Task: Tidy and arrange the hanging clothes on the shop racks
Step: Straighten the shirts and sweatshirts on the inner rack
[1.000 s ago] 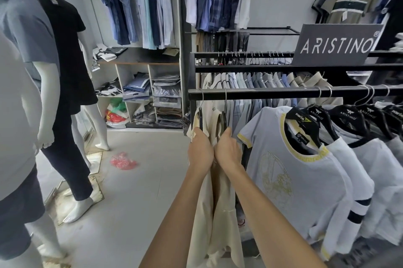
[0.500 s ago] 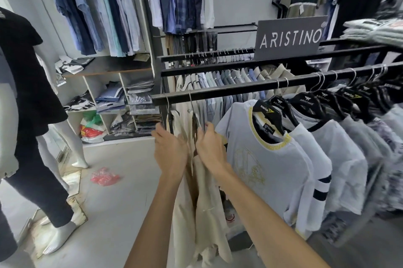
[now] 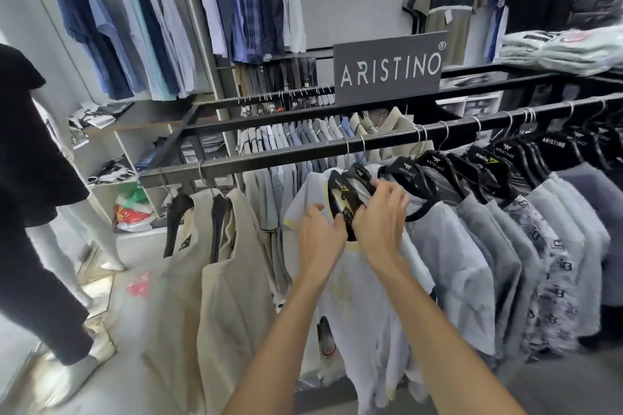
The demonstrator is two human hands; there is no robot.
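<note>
Rail (image 3: 303, 153) carries two beige vests (image 3: 215, 279) at left end, white T-shirt (image 3: 354, 296) next, grey shirts (image 3: 488, 262) rightward. Grip: left hand (image 3: 320, 239) pinches T-shirt collar; right hand (image 3: 381, 215) grasps its black hanger (image 3: 340, 192). Shelf unit (image 3: 123, 148) behind holds folded clothes; lowest bay holds red-green bag (image 3: 133, 212).

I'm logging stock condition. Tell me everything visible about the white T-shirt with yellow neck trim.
The white T-shirt, soft-looking knit, has yellow trim at neck and sleeve and a faint gold chest print. It hangs on a black hanger from the front rail, beside beige garments. Left hand and right hand are at its neckline; their grip is unclear.
</note>
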